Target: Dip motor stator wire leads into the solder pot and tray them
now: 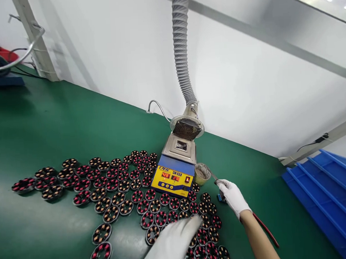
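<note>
Just right of the control unit, the right hand is gripping a thin tool by the cup, fingers closed around it; the tool seems to be the step in hand. Before the unit, the left hand is reaching over wound rings lying in front and left (blur is hiding whether its fingers are holding anything). The next move is probably calling for steadying one ring.
</note>
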Demonstrator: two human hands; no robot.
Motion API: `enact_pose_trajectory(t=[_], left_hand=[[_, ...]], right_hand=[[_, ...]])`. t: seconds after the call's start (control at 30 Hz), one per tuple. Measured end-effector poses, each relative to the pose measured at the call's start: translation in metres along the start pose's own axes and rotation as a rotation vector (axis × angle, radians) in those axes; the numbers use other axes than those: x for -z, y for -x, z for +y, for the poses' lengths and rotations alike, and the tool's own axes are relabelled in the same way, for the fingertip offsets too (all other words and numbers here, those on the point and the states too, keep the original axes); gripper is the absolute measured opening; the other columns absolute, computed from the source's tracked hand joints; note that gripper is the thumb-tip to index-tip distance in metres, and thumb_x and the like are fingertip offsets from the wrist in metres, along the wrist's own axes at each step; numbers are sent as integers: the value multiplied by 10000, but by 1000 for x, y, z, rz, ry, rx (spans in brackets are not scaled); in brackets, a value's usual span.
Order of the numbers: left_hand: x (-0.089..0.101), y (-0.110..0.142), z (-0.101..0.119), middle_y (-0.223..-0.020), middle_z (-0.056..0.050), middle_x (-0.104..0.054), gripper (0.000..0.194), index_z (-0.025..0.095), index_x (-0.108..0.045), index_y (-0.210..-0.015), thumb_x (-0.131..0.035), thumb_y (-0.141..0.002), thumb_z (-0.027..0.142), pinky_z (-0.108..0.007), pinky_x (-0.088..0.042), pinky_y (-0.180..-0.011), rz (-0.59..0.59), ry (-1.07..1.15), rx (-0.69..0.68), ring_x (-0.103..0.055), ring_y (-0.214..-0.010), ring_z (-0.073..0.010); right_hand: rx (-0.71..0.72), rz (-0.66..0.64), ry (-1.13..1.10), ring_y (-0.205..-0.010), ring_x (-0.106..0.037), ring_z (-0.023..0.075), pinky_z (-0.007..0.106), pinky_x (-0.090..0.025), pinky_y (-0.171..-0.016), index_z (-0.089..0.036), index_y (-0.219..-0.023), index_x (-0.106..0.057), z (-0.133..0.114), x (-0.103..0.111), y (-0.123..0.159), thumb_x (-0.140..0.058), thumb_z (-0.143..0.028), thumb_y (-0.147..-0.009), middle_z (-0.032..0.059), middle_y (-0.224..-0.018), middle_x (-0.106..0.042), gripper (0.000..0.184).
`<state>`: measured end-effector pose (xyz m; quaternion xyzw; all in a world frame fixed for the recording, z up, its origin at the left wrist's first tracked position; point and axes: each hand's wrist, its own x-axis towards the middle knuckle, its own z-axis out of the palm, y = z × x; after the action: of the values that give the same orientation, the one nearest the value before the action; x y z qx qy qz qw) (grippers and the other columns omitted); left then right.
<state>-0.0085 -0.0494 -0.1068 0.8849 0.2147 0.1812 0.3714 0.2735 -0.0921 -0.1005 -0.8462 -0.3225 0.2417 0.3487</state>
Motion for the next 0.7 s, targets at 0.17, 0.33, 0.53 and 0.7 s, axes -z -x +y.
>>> enact_pose_trajectory(t=[0.17,0.33,0.53,0.7], left_hand=[[-52,-126,39,-1411,-196,-273,851,74,-233,-1381,-680,-663,161,-390,-249,-1102,107,103,202,-241,-1321,-309],[-77,-183,29,-1400,-226,-240,840,68,-161,-1385,-648,-701,66,-459,-289,-1059,273,32,476,-285,-1282,-351],[-85,-204,10,-1301,-173,-383,809,140,-214,-1370,-724,-747,222,-461,-416,-938,316,-24,619,-466,-1117,-312],[-88,-208,10,-1255,-150,-422,745,148,-274,-1344,-721,-751,210,-465,-430,-920,307,-45,648,-483,-1083,-300]], right_hand=[[76,98,112,-924,-586,180,391,-483,-825,-161,-984,-594,3,-3,-8,-513,-330,-898,53,-1025,-609,207],[120,101,220,-948,-585,183,403,-475,-850,-167,-1003,-594,9,-6,-15,-502,-333,-905,59,-1053,-608,214],[104,51,442,-892,-597,174,396,-485,-820,-168,-1016,-589,1,-5,-13,-489,-350,-909,55,-1008,-616,234],[65,-3,592,-811,-604,163,397,-482,-799,-163,-984,-596,-2,12,2,-472,-361,-916,34,-895,-626,244]])
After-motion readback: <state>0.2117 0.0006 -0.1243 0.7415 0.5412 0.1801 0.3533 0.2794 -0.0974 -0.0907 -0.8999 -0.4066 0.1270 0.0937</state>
